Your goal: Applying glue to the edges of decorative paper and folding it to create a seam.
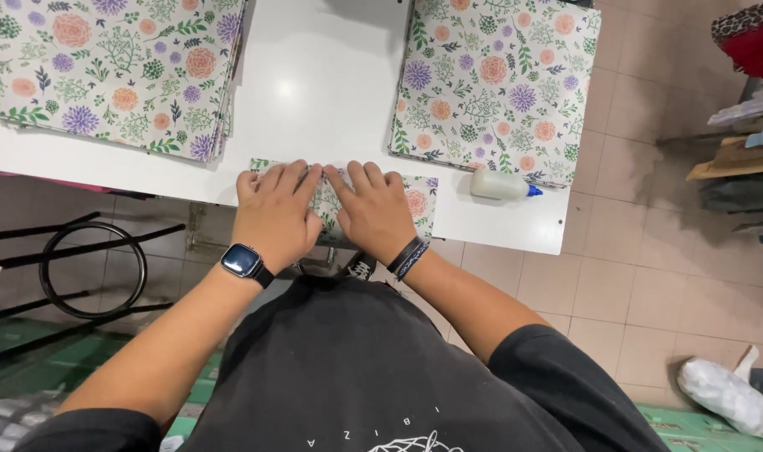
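Note:
A narrow folded piece of floral paper (419,199) lies at the near edge of the white table (314,92). My left hand (274,213) presses flat on its left part, fingers together and pointing away from me. My right hand (373,209) presses flat on its middle, right beside the left hand, the fingertips almost touching. The left wrist carries a smartwatch, the right wrist dark bands. Most of the folded paper is hidden under both hands.
A stack of floral sheets (105,71) lies at the table's far left, another stack (494,84) at the right. A small white glue bottle (500,185) with a blue tip lies beside the right stack. Shelves (745,159) stand at the right, a plastic bag (726,395) on the floor.

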